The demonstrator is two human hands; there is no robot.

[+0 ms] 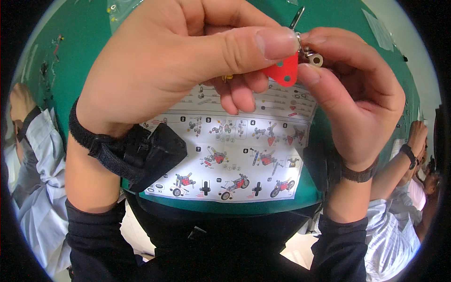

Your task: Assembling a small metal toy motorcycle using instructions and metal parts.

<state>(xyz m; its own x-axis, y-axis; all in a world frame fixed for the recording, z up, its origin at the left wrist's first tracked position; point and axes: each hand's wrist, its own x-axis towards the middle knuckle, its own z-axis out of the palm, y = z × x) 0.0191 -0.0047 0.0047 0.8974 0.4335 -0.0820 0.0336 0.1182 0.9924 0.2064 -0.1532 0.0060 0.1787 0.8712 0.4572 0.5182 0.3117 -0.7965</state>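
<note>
Close to the camera, my left hand (174, 61) is closed, its thumb pressing on a red toy plate (284, 75) with round holes. The plate's upper part is hidden behind the thumb. My right hand (361, 87) is closed too, pinching a small silver metal piece (314, 58) with a round hollow end right beside the plate. From between the two hands a thin dark metal rod (297, 18) sticks up at a slant. Beneath the left fingers shows a small yellow bit (227, 77). How these parts join is hidden by my fingers.
A printed instruction sheet (235, 176) with motorcycle assembly drawings lies on the green table (70, 80) below my hands. Clear plastic bags (378, 30) and small parts (57, 49) lie farther off. Other people's arms rest at the left (23, 105) and right (416, 141).
</note>
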